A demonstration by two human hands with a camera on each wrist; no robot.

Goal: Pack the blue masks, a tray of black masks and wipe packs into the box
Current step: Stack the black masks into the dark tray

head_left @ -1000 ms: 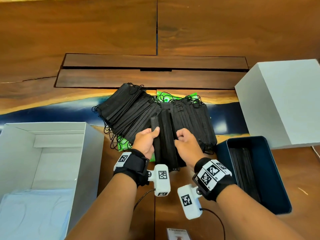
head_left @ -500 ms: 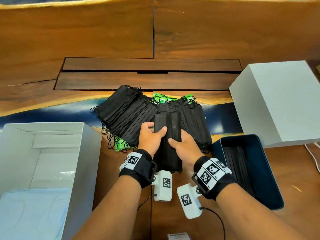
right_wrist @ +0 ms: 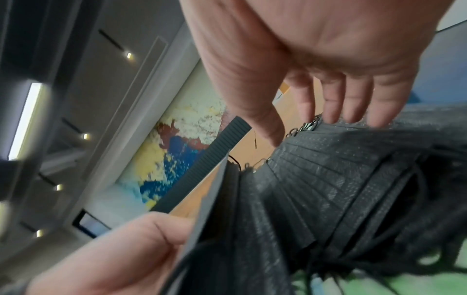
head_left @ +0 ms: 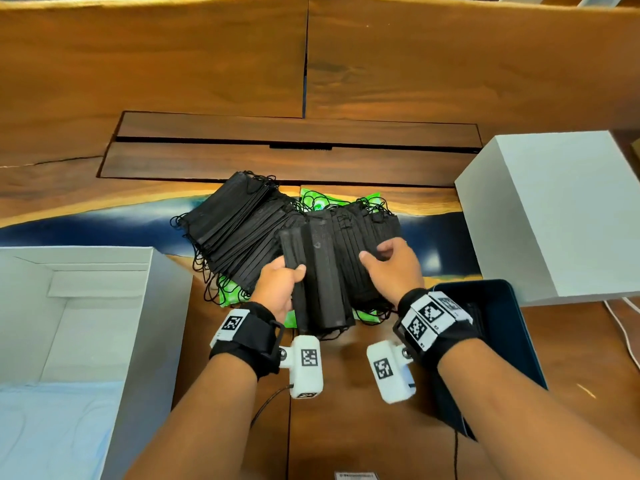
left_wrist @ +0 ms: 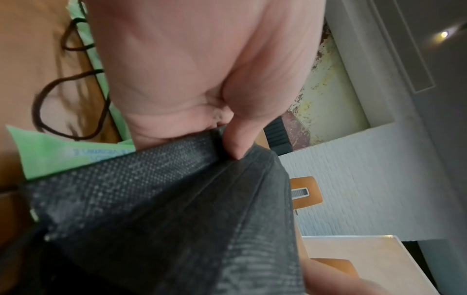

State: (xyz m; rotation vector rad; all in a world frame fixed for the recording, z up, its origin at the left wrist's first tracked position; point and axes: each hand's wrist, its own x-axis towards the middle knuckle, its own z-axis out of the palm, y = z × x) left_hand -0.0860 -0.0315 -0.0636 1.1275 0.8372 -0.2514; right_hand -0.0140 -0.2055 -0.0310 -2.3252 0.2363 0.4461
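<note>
My left hand (head_left: 280, 285) grips a small stack of black masks (head_left: 320, 271), thumb pressed on top and the fingers curled beneath; the left wrist view shows the thumb (left_wrist: 242, 127) clamped on the dark woven edge. My right hand (head_left: 391, 268) is over the right part of the black pile (head_left: 367, 233), fingers relaxed and slightly bent, their tips (right_wrist: 353, 105) touching the top masks without closing on any.

The held stack stands slightly above the pile, its near end towards me. The rest of the black masks fan out in two heaps, one leaning left (head_left: 235, 230), one under my right hand, ear loops trailing over the edges. They lie on green wipe packs (head_left: 230, 292), which show at the near left corner and at the far side (head_left: 329, 200).

To my right, just beside my wrist, is the dark blue tray (head_left: 498, 317); my forearm hides most of its inside. On my left stands the open white box (head_left: 149, 306) with blue masks (head_left: 52, 427) lying flat on its bottom. The white lid (head_left: 554, 209) stands at the far right on the wooden table (head_left: 173, 64).
</note>
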